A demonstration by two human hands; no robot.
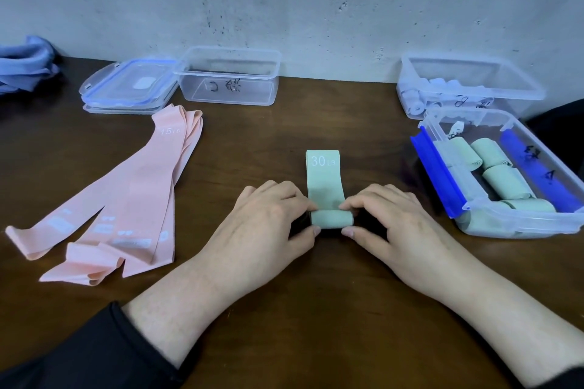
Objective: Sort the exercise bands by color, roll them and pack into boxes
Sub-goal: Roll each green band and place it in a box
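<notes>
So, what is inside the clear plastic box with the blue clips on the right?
The clear plastic box with blue clips holds several rolled pale green bands. The rolls hide its bottom, so I cannot tell whether anything lies under them.

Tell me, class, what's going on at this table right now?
A person is rolling a green band marked 30 LB, the left hand and right hand pinching the roll's ends. Finished green rolls sit in the nearer right box. Pink bands lie unrolled at left beside an empty box.
</notes>
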